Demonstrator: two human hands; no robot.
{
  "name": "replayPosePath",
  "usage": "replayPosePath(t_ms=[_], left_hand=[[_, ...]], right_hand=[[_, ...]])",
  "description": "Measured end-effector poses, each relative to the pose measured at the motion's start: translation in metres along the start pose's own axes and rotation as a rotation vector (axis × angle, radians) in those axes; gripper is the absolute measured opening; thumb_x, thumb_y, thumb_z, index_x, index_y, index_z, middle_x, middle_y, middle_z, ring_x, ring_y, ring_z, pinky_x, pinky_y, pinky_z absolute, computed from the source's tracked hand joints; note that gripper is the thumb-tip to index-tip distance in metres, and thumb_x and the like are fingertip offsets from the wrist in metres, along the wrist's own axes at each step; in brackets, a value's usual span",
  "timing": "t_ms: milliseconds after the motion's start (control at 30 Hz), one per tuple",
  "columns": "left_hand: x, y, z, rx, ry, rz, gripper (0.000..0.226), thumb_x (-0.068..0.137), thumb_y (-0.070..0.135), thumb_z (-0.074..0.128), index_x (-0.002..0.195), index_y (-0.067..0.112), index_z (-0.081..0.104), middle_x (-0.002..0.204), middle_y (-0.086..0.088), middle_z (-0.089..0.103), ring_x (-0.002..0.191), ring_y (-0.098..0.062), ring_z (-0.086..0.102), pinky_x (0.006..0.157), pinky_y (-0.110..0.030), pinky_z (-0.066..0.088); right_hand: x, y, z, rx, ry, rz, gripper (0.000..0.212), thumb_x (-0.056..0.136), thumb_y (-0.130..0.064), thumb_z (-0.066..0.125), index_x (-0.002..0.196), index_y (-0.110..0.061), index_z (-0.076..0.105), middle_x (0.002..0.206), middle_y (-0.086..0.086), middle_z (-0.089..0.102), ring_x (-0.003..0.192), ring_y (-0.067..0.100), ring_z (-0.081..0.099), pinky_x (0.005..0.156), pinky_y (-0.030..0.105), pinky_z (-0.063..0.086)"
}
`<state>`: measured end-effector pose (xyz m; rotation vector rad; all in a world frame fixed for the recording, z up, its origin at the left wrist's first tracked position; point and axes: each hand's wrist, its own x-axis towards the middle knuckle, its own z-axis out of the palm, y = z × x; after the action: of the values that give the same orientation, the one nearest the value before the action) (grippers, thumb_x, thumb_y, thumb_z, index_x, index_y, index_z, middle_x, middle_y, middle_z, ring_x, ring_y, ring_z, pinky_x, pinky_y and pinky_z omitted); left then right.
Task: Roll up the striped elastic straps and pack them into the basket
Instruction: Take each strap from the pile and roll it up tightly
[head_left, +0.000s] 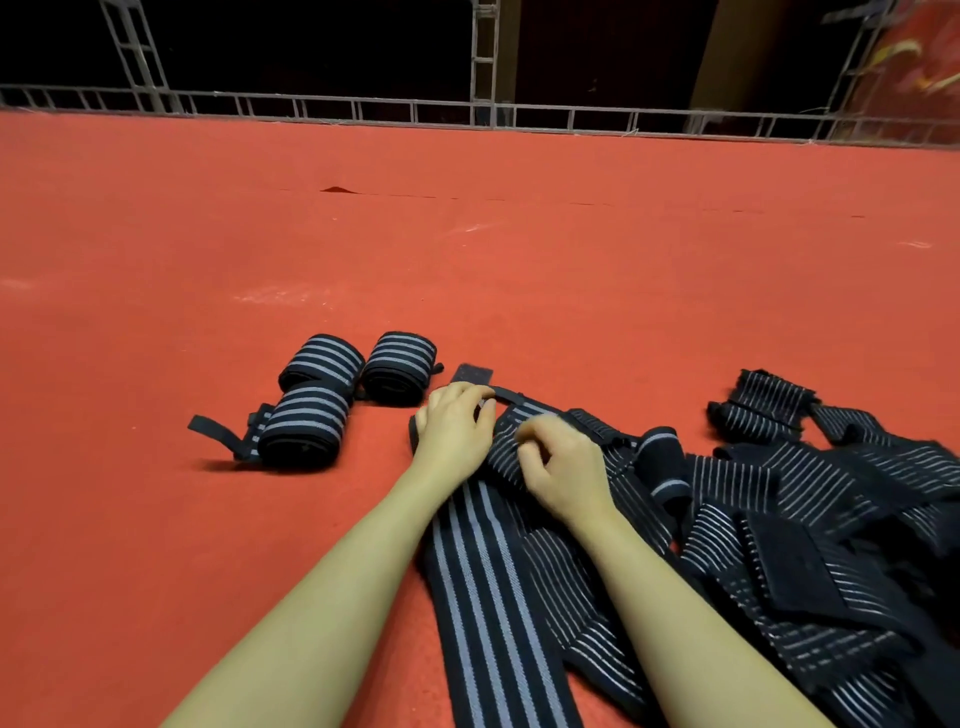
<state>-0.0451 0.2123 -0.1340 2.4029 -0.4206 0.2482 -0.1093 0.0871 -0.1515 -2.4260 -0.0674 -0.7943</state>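
a long black elastic strap with grey stripes (483, 561) lay flat; my left hand (454, 428) and right hand (563, 467) pinched its far end, fingers curled, apparently to begin rolling.

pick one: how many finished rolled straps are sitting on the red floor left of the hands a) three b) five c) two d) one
a) Three rolled straps lie grouped on the red floor left of the left hand, while both hands, the right hand included, work the end of a flat strap.
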Motion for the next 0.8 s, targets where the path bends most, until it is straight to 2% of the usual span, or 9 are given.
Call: replayPosePath(t_ms=[67, 100, 167, 233, 333, 500, 567, 700, 800], left_hand=[[0.009, 0.003, 0.004, 0.027, -0.020, 0.040, 0.029, 0.098, 0.028, 0.045, 0.122, 0.023, 0.060, 0.128, 0.005, 0.055, 0.128, -0.019, 0.037, 0.102, -0.033, 0.023], [0.014, 0.005, 0.007, 0.053, -0.046, 0.058, 0.029, 0.097, 0.029, 0.046, 0.122, 0.023, 0.059, 0.128, 0.005, 0.055, 0.128, -0.019, 0.037, 0.102, -0.034, 0.023], [0.022, 0.009, 0.013, 0.131, -0.126, 0.070, 0.034, 0.095, 0.032, 0.048, 0.127, 0.022, 0.055, 0.131, 0.003, 0.053, 0.128, -0.021, 0.036, 0.104, -0.036, 0.021], [0.027, 0.010, 0.021, 0.225, -0.211, 0.048, 0.043, 0.094, 0.032, 0.049, 0.135, 0.019, 0.046, 0.135, -0.001, 0.048, 0.129, -0.025, 0.033, 0.105, -0.039, 0.020], [0.028, 0.008, 0.029, 0.283, -0.269, 0.024, 0.051, 0.094, 0.028, 0.047, 0.143, 0.019, 0.034, 0.141, -0.004, 0.043, 0.130, -0.027, 0.031, 0.105, -0.039, 0.020], [0.025, 0.007, 0.029, 0.242, -0.246, 0.051, 0.060, 0.094, 0.024, 0.048, 0.148, 0.026, 0.022, 0.146, -0.002, 0.033, 0.131, -0.027, 0.030, 0.107, -0.040, 0.019], [0.022, 0.008, 0.028, 0.257, -0.190, 0.065, 0.060, 0.092, 0.024, 0.051, 0.146, 0.027, 0.025, 0.144, -0.006, 0.029, 0.129, -0.028, 0.027, 0.107, -0.041, 0.019], [0.015, 0.017, 0.019, 0.275, -0.061, 0.147, 0.062, 0.091, 0.021, 0.051, 0.146, 0.029, 0.025, 0.149, -0.008, 0.017, 0.135, -0.031, 0.015, 0.110, -0.044, 0.015], [0.012, 0.028, 0.003, 0.184, 0.002, 0.197, 0.061, 0.088, 0.015, 0.049, 0.144, 0.032, 0.029, 0.147, -0.001, 0.027, 0.131, -0.025, 0.025, 0.106, -0.040, 0.019]], right_hand=[[0.007, 0.006, 0.005, -0.113, 0.167, 0.026, 0.031, 0.084, -0.024, 0.041, 0.097, -0.009, 0.064, 0.094, 0.003, 0.064, 0.086, 0.025, 0.058, 0.067, 0.035, 0.046], [0.012, 0.010, 0.008, -0.168, 0.184, 0.097, 0.033, 0.087, -0.024, 0.045, 0.110, -0.007, 0.061, 0.107, 0.007, 0.062, 0.097, 0.029, 0.057, 0.078, 0.040, 0.045], [0.021, 0.019, 0.012, -0.257, 0.024, 0.291, 0.058, 0.089, -0.033, 0.053, 0.138, -0.004, 0.040, 0.139, 0.013, 0.046, 0.128, 0.032, 0.041, 0.105, 0.043, 0.030], [0.026, 0.028, 0.018, -0.326, -0.164, 0.419, 0.079, 0.088, -0.041, 0.052, 0.148, -0.004, 0.019, 0.153, 0.013, 0.028, 0.142, 0.028, 0.023, 0.115, 0.043, 0.011], [0.033, 0.033, 0.024, -0.380, -0.257, 0.475, 0.073, 0.088, -0.044, 0.045, 0.146, -0.005, 0.024, 0.146, 0.009, 0.037, 0.137, 0.026, 0.029, 0.114, 0.047, 0.009], [0.041, 0.037, 0.023, -0.461, -0.183, 0.463, 0.037, 0.099, -0.035, 0.035, 0.120, -0.011, 0.054, 0.123, 0.006, 0.051, 0.117, 0.026, 0.040, 0.102, 0.046, 0.022], [0.041, 0.036, 0.023, -0.390, -0.094, 0.410, 0.029, 0.098, -0.030, 0.039, 0.116, -0.014, 0.055, 0.116, 0.002, 0.053, 0.114, 0.024, 0.040, 0.100, 0.043, 0.020], [0.028, 0.024, 0.019, -0.257, 0.177, 0.137, 0.015, 0.090, -0.024, 0.049, 0.098, -0.018, 0.060, 0.105, -0.004, 0.058, 0.109, 0.022, 0.046, 0.092, 0.038, 0.017], [0.022, 0.008, 0.012, -0.180, 0.270, 0.005, 0.017, 0.087, -0.027, 0.045, 0.091, -0.021, 0.060, 0.103, -0.006, 0.060, 0.107, 0.014, 0.042, 0.091, 0.035, 0.016]])
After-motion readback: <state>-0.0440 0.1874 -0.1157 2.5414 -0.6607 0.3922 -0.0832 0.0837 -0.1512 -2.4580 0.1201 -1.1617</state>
